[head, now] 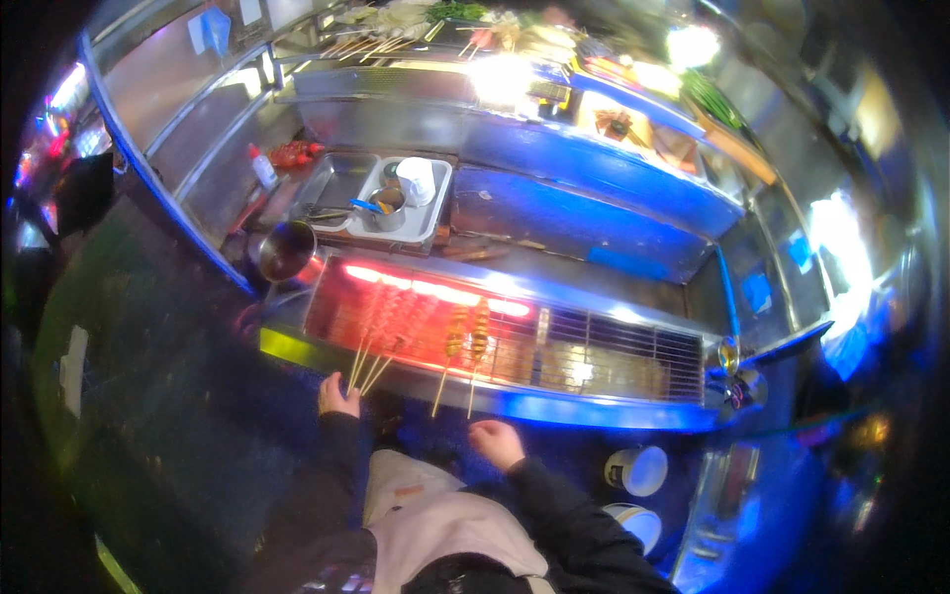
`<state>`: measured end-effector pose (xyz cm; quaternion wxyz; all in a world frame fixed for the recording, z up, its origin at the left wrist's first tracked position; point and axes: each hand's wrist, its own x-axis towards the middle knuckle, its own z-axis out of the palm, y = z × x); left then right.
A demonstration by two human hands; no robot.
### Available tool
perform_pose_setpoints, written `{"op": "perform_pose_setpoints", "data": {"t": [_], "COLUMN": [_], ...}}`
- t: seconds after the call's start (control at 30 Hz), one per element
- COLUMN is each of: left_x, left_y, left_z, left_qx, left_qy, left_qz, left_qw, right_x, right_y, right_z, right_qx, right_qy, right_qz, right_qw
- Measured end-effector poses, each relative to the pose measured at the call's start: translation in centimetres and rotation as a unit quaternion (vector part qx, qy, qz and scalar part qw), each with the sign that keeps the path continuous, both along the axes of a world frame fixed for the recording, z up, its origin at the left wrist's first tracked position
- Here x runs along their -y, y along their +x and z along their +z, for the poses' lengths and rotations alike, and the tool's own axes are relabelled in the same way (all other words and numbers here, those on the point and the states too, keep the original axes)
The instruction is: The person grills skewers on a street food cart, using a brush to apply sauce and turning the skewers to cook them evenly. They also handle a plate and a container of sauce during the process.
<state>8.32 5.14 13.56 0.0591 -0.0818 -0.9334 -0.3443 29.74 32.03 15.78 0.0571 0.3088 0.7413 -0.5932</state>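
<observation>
My left hand (338, 396) grips the lower ends of several bamboo sticks. Their skewered food (393, 315), tinted red by the heater's glow, lies over the left part of a wire grill grate (612, 349). To the right are two skewers of browned, spiral-looking pieces (480, 334), also on the grate, their sticks jutting over the front edge. My right hand (497, 443), fingers curled in, is just below the end of the rightmost stick. I see nothing held in it, though its palm side is hidden. A glowing heating element (438, 291) runs along the grill's back left.
Behind the grill, a white tray (438, 194) carries a metal cup (387, 211) and a white container (415, 182). A dark pot (288, 251) is at the grill's left end. Squeeze bottles (263, 167) stand farther back. White buckets (646, 471) sit low at right. More skewers (382, 46) lie on the upper shelf.
</observation>
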Motion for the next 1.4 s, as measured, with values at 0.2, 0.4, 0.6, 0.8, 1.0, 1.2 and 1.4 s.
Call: {"op": "perform_pose_setpoints", "data": {"t": [0.2, 0.4, 0.6, 0.8, 1.0, 1.2, 1.4], "left_x": [1.7, -1.2, -0.7, 0.0, 0.3, -3.2, -3.6], "left_y": [-6.1, -4.9, -5.9, -5.9, -4.4, -1.7, -1.1], "left_z": [-10.7, -3.2, 3.0, -0.4, -3.2, -1.4, -4.8], "left_qx": [0.329, 0.521, 0.605, 0.582, 0.240, 0.237, 0.543], "left_qy": [0.155, 0.321, 0.417, 0.411, -0.004, -0.035, 0.341], "left_qz": [-0.042, -0.049, -0.079, -0.123, -0.157, -0.178, 0.020], "left_qw": [0.931, 0.790, 0.674, 0.690, 0.958, 0.954, 0.767], "right_x": [8.8, 13.4, 14.6, 13.3, 12.4, 11.5, 11.1], "right_y": [-8.1, -15.7, -19.9, -16.8, -15.9, -15.5, -15.1], "right_z": [-0.7, -2.6, -1.4, 0.1, 0.5, -0.2, 4.5], "right_qx": [-0.064, -0.032, 0.010, 0.012, 0.117, 0.126, 0.138], "right_qy": [-0.178, -0.215, -0.349, -0.054, 0.089, 0.085, 0.148], "right_qz": [0.089, -0.002, -0.231, -0.239, -0.218, -0.211, -0.149], "right_qw": [0.978, 0.976, 0.908, 0.969, 0.965, 0.966, 0.968]}}
